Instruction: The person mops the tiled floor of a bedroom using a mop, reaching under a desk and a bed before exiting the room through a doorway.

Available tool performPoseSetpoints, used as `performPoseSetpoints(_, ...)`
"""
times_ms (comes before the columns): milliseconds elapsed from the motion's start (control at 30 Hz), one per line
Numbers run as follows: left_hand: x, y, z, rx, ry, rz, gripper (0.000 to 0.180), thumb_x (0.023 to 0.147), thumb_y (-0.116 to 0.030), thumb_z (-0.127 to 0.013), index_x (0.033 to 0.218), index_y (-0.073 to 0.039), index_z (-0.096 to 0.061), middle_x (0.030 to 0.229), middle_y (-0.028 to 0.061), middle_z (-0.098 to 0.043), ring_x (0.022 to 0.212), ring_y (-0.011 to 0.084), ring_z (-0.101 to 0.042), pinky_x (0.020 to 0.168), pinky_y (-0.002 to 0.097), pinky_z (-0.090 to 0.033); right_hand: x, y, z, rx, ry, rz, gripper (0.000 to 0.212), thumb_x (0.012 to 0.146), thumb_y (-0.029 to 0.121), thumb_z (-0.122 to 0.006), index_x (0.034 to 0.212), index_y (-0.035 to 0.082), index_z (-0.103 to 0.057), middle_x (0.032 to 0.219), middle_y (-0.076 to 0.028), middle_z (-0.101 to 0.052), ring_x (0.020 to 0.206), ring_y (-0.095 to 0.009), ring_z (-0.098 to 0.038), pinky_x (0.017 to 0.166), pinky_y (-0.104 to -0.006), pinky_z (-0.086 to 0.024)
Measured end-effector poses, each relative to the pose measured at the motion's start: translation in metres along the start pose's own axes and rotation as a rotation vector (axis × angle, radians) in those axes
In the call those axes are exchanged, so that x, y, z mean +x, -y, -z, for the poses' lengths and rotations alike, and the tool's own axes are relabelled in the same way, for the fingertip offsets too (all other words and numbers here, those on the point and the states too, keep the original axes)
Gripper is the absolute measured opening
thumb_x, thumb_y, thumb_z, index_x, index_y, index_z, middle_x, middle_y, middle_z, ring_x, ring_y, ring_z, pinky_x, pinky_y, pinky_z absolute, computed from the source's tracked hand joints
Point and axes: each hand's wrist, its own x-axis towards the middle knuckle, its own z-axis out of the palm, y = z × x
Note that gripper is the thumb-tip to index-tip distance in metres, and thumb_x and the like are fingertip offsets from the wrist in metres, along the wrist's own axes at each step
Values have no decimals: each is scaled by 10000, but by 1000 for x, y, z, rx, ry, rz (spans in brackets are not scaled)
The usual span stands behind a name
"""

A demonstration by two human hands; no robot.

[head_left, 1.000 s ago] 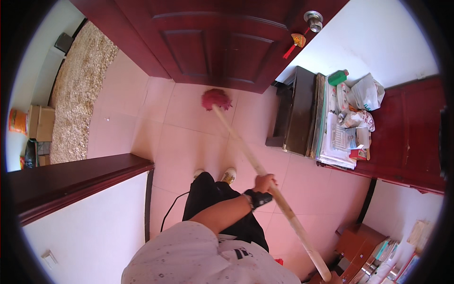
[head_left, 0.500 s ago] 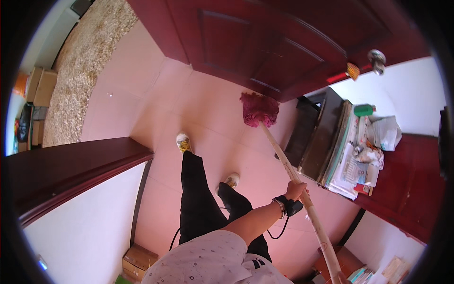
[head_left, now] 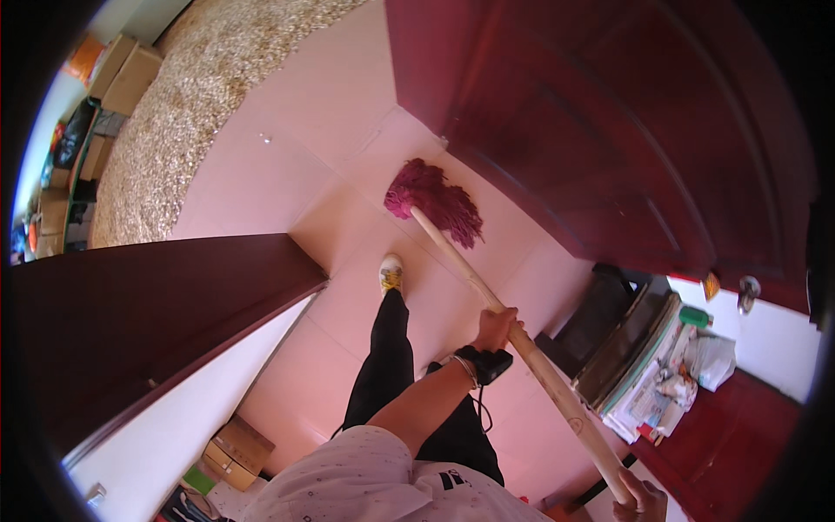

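A mop with a dark red string head [head_left: 435, 196] rests on the pink tiled floor beside the open door. Its long pale wooden handle [head_left: 557, 387] slants back toward me at the lower right. Partway up the handle, my left hand [head_left: 497, 329] is closed round the wood; a black device and a bracelet are on that wrist. My right hand [head_left: 642, 500] grips the handle close to its end, at the lower right edge of the view. One shoe [head_left: 391, 273] stands on the floor behind the mop head; my left forearm hides the other foot.
A dark red panelled door [head_left: 609, 130] stands at the right. Beside it are a dark cabinet [head_left: 600, 317] and stacked papers and bags [head_left: 665, 391]. A brown door edge [head_left: 174, 322] juts in from the left. A grain-like heap [head_left: 226, 96] covers the floor at the far left, near cardboard boxes [head_left: 130, 80].
The mop head has swept left across the floor, away from the cabinet and door corner. My left hand moved left with the handle, and my right hand has come into view. The view has turned.
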Motion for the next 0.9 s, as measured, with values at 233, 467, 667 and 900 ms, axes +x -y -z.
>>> performPoseSetpoints(233, 30, -149, 69, -169, -52, -151, 172, 746, -88, -576, 780, 30, -455, 629, 151, -504, 473, 267, -521, 433, 404, -498, 106, 80, 21, -163, 90, 254, 478, 696, 4, -583, 1158, 109, -515, 766, -179, -531, 645, -380, -501, 551, -405, -416)
performPoseSetpoints(467, 35, -250, 151, -2, -321, -207, 170, 725, -112, -518, 720, 57, -500, 588, 136, -532, 469, 258, -550, 437, 376, -486, 196, 150, -7, -64, 77, 526, 308, 700, 92, -584, 1006, 66, -575, 822, -180, -579, 730, -349, -574, 608, -404, -459)
performPoseSetpoints(667, 63, -258, 266, -109, -503, -190, 144, 697, -63, -529, 739, 75, -520, 635, 169, -565, 526, 258, -573, 474, 358, -492, 245, 199, -32, -94, 46, 437, 475, 656, 44, -605, 1114, 117, -499, 831, -171, -591, 777, -346, -578, 627, -390, -468)
performPoseSetpoints(900, 20, -247, 233, -257, -452, -133, 149, 708, -83, -517, 780, 43, -482, 618, 157, -532, 527, 267, -551, 494, 375, -490, 261, 105, -75, -276, 115, 249, 232, 676, 119, -601, 903, 100, -559, 839, -144, -594, 794, -362, -573, 665, -465, -454)
